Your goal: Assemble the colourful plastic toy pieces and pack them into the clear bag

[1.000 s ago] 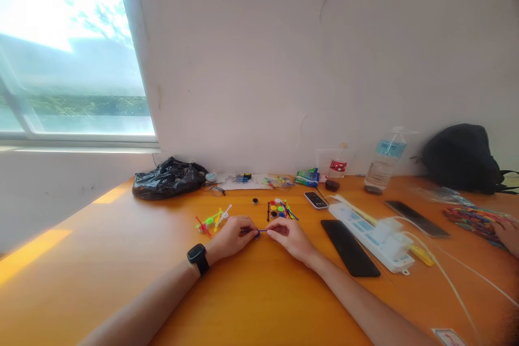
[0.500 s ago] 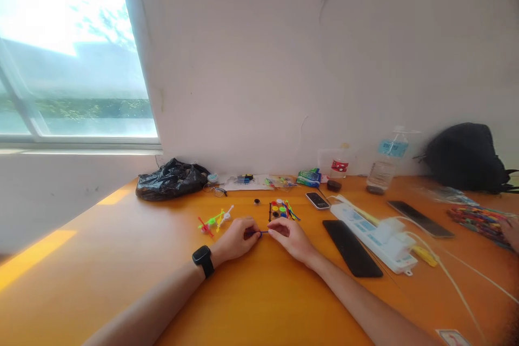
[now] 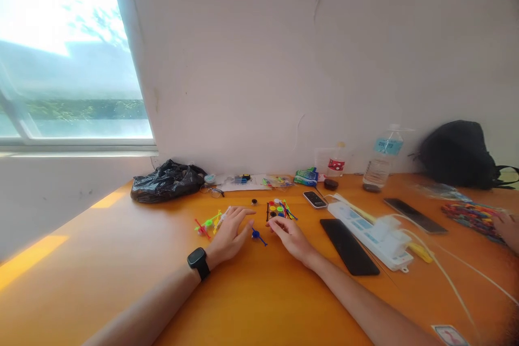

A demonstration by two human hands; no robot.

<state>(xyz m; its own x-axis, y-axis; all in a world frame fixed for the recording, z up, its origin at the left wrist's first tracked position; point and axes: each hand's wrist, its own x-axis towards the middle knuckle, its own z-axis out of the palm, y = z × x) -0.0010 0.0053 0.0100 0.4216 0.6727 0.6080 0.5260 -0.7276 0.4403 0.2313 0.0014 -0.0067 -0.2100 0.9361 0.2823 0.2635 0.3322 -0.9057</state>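
Observation:
A blue plastic piece, a round hub with a thin rod through it (image 3: 255, 234), lies slantwise on the table between my hands. My left hand (image 3: 231, 231), with a black watch at the wrist, is open just left of it, fingers stretched forward and thumb apart. Partly behind that hand are similar green, red and yellow pieces (image 3: 208, 224). My right hand (image 3: 290, 235) is closed, thumb and fingertips together at the near edge of a group of coloured discs (image 3: 277, 208). Whatever it may pinch is hidden. Coloured rods (image 3: 290, 211) lie beside the discs.
A small black disc (image 3: 254, 201) sits farther back. To the right are a phone (image 3: 315, 199), a black slab (image 3: 349, 247) and a white power strip (image 3: 365, 232) with cables. Another person's hand (image 3: 506, 228) touches a colourful pile (image 3: 470, 219). A black bag (image 3: 168, 179) lies back left.
My left hand has let go of the blue piece, opened and moved left. The blue piece now lies on the table. My right fingers have drawn together by the discs.

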